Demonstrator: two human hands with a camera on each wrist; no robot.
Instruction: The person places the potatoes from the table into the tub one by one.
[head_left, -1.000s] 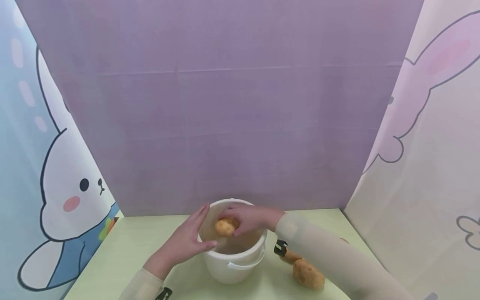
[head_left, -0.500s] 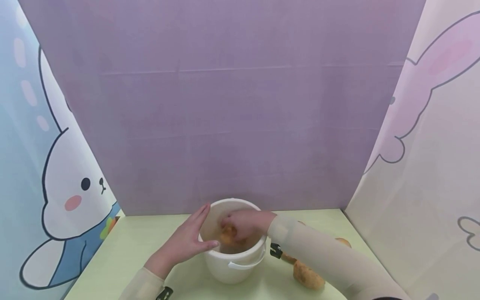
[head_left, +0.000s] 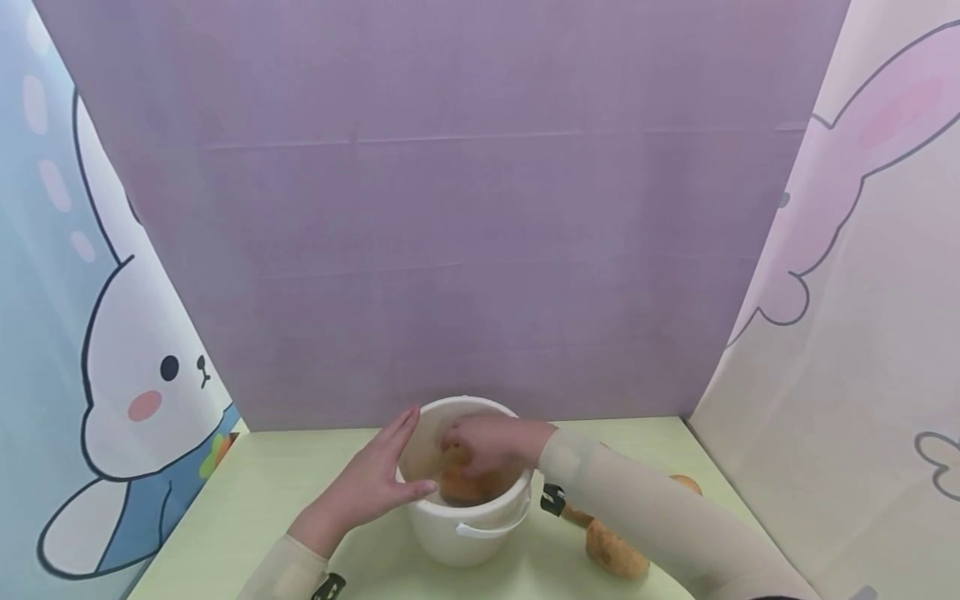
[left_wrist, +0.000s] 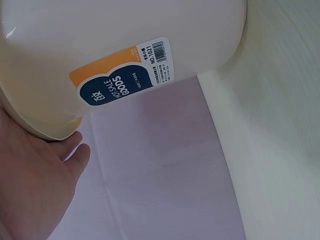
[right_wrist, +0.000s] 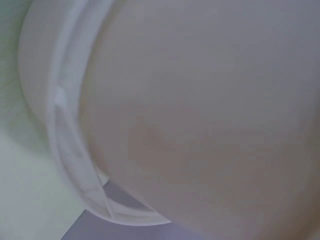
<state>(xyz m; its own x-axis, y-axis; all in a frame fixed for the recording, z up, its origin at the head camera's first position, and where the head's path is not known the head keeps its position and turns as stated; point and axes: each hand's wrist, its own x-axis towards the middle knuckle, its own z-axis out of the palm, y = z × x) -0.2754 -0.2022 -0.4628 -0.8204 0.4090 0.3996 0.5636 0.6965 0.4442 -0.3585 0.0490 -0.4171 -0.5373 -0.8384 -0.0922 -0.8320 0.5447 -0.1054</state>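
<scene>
- Presently, your left hand (head_left: 367,492) lay flat against the left outer wall of the white bucket (head_left: 465,537), fingers straight and together, thumb hooked just at the rim; it steadied the bucket without curling round it.
- Your left wrist view confirmed this: the palm (left_wrist: 35,185) sat against the bucket's lower edge (left_wrist: 45,132), with a blue and orange label (left_wrist: 117,80) showing on the wall.
- Your right hand (head_left: 487,442) reached down inside the bucket from the right, fingers curved over a brown potato (head_left: 461,483) that sat low in the bucket. Whether those fingers gripped the potato or merely rested on it, the views did not let me tell.
- Your right wrist view showed only the bucket's white wall and rim (right_wrist: 75,150) at close range, blurred; the hand itself was not visible there.
- Your bucket stood on the pale green counter (head_left: 247,492), near the purple back panel (head_left: 480,208), its handle (head_left: 491,525) lying down against the front wall.
- On the counter to the right of the bucket, a second potato (head_left: 617,550) lay just beside your right sleeve (head_left: 652,517); part of a third (head_left: 686,482) showed behind the sleeve.
- Rabbit-print panels (head_left: 127,400) closed in both sides.
</scene>
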